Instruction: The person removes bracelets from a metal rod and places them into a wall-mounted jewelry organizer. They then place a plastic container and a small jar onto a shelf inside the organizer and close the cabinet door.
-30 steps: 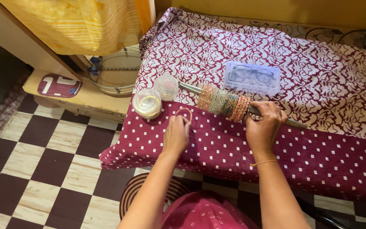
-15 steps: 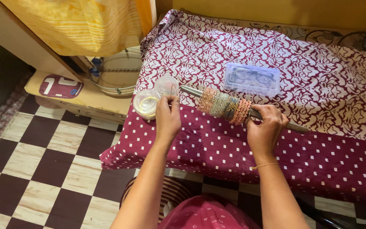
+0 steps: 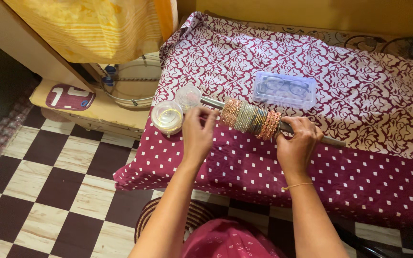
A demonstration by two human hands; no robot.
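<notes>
A grey rod (image 3: 307, 135) lies across the bed (image 3: 359, 91), near its front edge, where the patterned cover meets the dotted maroon band, and carries a tight stack of bangles (image 3: 250, 119) — gold, silver-green and coral — threaded along its middle. The right hand (image 3: 296, 143) is closed around the rod just beside the coral end of the stack. The left hand (image 3: 198, 135) hovers at the rod's free end with fingers loosely bent, seemingly holding nothing, close to two round clear containers (image 3: 167, 116) by the bed's left corner. A clear plastic case with spectacles (image 3: 284, 89) rests behind the rod. The bangles look thin, rigid and probably brittle, light singly — best slid off the free end, pinched by the rim.
</notes>
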